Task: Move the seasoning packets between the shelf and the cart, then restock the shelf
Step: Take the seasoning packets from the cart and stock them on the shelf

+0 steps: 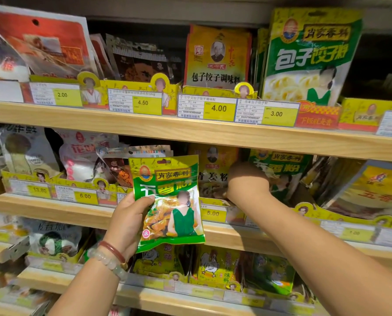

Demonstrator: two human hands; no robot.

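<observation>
My left hand [129, 215] holds a green and yellow seasoning packet [167, 201] upright in front of the middle shelf, thumb across its front. My right hand [247, 181] reaches into the middle shelf tray, fingers curled on the row of matching green packets [279, 172] standing there; the fingertips are hidden behind the packets. Next to that row on the left stand yellow packets [213, 169].
Wooden shelf boards [190, 131] run across the view with yellow price tags [218, 108] on their front edges. A large green dumpling-seasoning packet [309, 58] stands on the top shelf. More yellow packets with a rooster [213, 263] fill the lower shelf.
</observation>
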